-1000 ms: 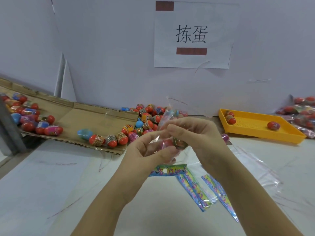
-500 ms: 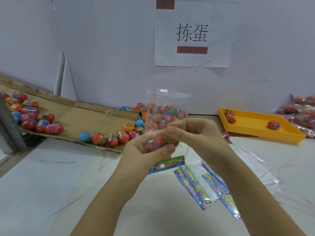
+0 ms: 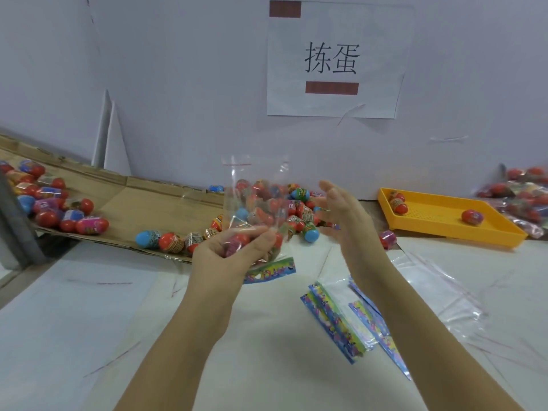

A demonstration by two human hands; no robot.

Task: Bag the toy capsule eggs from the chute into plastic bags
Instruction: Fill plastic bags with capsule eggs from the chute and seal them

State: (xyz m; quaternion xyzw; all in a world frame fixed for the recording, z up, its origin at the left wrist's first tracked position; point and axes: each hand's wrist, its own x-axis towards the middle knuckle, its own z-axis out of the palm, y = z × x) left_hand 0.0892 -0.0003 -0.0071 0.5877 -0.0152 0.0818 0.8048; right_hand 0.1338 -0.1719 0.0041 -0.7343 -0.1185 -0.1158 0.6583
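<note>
Lying nearest on the white worktop (image 3: 89, 321) is a fan of colourful cards (image 3: 335, 324), with a loose heap of empty bags (image 3: 439, 286) to their right. One more card (image 3: 272, 269) lies just beyond, partly under the left hand (image 3: 225, 256).

That hand is raised above the worktop, its fingers and thumb curled round the bottom of a clear bag (image 3: 255, 197). The bag stands upright from the grip with its mouth at the top. A few eggs (image 3: 237, 243) sit in its bottom, inside the grip.

The right hand (image 3: 341, 218) is just beside the bag and apart from it. It is open, fingers spread and nearly straight, slightly blurred, and it holds nothing.

Behind the hands a cardboard chute (image 3: 142, 203) slopes down from the left. A pile of eggs (image 3: 299, 209) crowds its lower end, and more are scattered along it. A single pink egg (image 3: 388, 239) rests on the worktop near a yellow tray (image 3: 444, 232), which holds three eggs. Filled bags (image 3: 522, 194) are heaped at the far right. A paper sign (image 3: 332, 57) hangs on the wall (image 3: 178, 84).
</note>
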